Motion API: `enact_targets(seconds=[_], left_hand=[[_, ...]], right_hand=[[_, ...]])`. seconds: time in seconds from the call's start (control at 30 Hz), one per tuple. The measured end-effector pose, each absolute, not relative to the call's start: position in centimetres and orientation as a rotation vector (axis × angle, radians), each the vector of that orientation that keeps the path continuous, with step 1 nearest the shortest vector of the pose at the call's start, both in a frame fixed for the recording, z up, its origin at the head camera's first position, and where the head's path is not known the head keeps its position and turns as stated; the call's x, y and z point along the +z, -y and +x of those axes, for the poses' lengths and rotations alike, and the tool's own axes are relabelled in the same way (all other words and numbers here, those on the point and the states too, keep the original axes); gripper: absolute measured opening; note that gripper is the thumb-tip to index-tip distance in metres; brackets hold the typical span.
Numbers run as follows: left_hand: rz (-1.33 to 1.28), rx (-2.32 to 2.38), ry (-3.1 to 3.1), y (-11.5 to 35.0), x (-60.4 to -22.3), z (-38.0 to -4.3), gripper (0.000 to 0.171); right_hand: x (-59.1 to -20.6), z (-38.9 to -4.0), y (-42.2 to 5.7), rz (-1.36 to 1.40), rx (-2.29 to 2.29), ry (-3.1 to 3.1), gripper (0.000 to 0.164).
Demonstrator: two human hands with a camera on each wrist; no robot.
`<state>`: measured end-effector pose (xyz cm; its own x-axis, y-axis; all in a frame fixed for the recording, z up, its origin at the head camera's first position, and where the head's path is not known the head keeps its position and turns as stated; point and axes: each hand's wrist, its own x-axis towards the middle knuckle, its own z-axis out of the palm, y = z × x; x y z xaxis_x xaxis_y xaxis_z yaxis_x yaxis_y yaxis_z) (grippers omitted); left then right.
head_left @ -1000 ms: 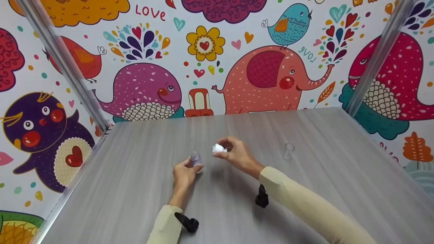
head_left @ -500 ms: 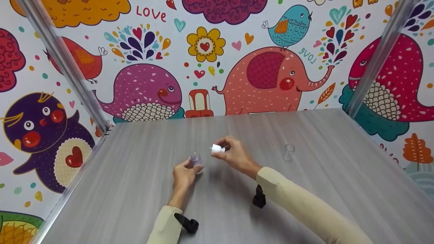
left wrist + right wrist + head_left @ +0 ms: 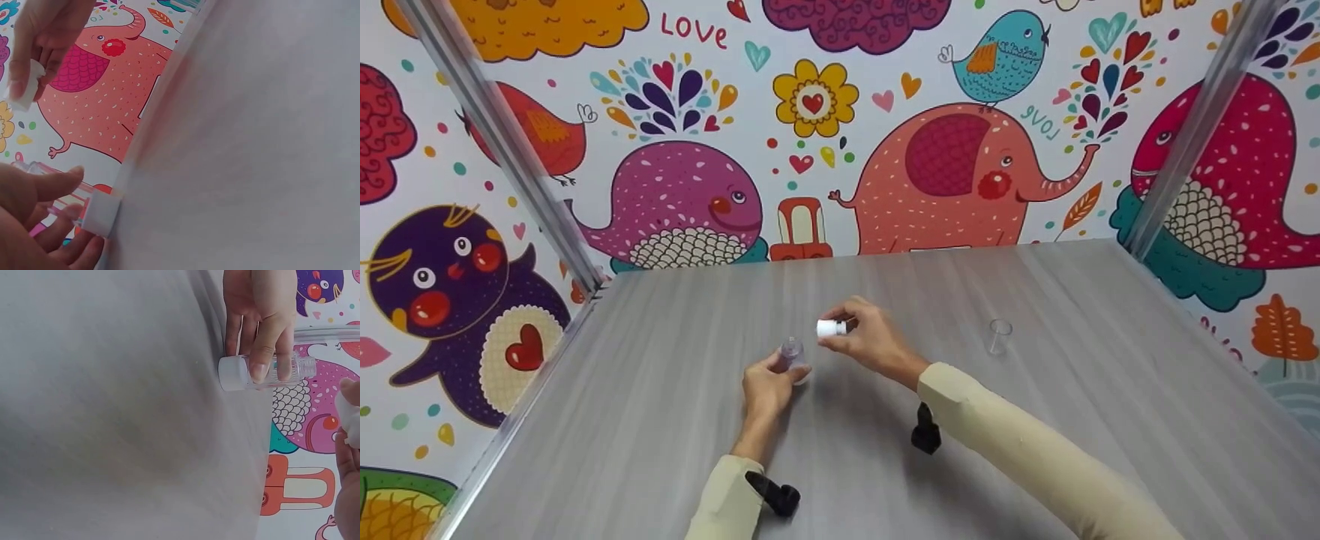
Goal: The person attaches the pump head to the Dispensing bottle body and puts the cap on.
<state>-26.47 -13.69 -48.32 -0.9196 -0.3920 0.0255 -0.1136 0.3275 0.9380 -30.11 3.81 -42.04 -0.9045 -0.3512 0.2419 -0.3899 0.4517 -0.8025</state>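
Note:
My left hand (image 3: 767, 388) grips a small clear bottle (image 3: 792, 349), its thumb and fingers around the body. In the right wrist view the bottle's white base (image 3: 232, 373) and its open threaded neck (image 3: 307, 367) show clearly. Just right of and slightly above the bottle, my right hand (image 3: 879, 341) pinches a white pump top (image 3: 829, 328) between thumb and fingers, apart from the neck. The pump top (image 3: 26, 87) also appears in the left wrist view, partly covered by the fingers.
A clear cylindrical cap (image 3: 999, 337) stands on the grey wood-grain table (image 3: 660, 420), right of the hands. Behind rises a printed cartoon wall (image 3: 810, 165), with metal posts (image 3: 1177, 142) at the corners.
My right hand has moved a little left with the pump top, closer to the bottle, and the pump top has turned slightly. The left hand stays nearly still, with the bottle tilting slightly.

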Motion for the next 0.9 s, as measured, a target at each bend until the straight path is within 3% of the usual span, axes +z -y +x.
enact_targets(seconds=[0.9], left_hand=[[0.465, -1.64, 2.329, 13.6, -48.5, -26.6, 0.057]], right_hand=[[-42.3, -30.1, -2.4, 0.742, 1.543, 2.612, 0.03]])
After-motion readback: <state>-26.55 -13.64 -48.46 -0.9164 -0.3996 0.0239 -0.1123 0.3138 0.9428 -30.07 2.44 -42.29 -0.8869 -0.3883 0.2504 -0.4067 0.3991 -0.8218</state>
